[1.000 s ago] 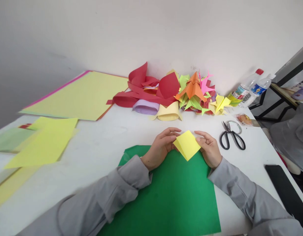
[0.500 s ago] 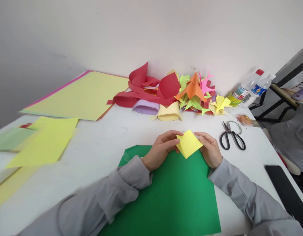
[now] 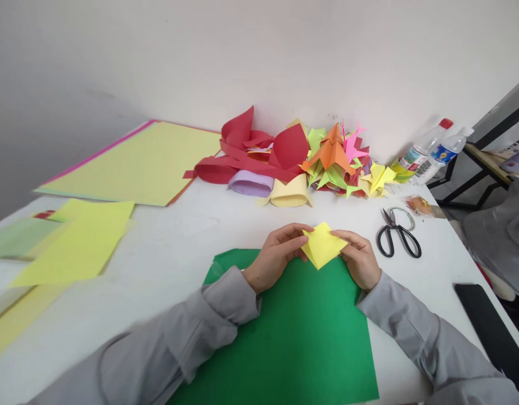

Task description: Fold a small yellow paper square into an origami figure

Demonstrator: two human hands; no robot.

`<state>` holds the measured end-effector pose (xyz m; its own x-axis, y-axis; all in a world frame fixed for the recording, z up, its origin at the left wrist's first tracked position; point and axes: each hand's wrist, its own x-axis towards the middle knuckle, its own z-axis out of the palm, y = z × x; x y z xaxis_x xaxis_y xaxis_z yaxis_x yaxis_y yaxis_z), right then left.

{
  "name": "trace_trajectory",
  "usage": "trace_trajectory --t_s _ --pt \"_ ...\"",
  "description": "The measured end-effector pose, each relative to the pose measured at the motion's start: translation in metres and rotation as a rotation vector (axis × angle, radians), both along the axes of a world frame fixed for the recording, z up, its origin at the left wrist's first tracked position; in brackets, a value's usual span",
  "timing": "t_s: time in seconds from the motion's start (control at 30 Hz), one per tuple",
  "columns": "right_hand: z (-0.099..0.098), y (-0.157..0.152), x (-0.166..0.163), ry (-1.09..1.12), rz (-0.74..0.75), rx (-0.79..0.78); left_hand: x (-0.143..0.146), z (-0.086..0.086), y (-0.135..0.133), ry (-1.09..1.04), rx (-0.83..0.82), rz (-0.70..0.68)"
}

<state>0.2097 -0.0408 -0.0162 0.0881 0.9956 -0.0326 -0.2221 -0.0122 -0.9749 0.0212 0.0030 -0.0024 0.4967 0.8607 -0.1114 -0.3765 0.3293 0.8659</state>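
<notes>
A small folded yellow paper (image 3: 322,245) is held between both my hands just above the far edge of a large green sheet (image 3: 293,337) on the white table (image 3: 192,225). My left hand (image 3: 276,256) pinches the paper's left corner with thumb and fingers. At the paper's right corner my right hand (image 3: 360,256) grips it in the same way. Both arms wear grey sleeves.
Black scissors (image 3: 397,235) lie right of my hands. A heap of folded coloured paper shapes (image 3: 301,160) sits by the wall, two plastic bottles (image 3: 432,149) at far right. Yellow sheets (image 3: 80,239) lie left, and a black phone (image 3: 489,326) near the right edge.
The yellow paper has been tilted and lifted slightly away from me, its far corner rising; my fingers have shifted along its edges. Everything else stays put.
</notes>
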Motion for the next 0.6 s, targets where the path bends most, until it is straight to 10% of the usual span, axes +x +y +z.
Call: trace_trajectory --t_s 0.6 --pt "0.0024 0.0020 -0.0020 0.063 -0.022 -0.058 0.0007 -0.0036 -0.0003 0.062 0.115 0.003"
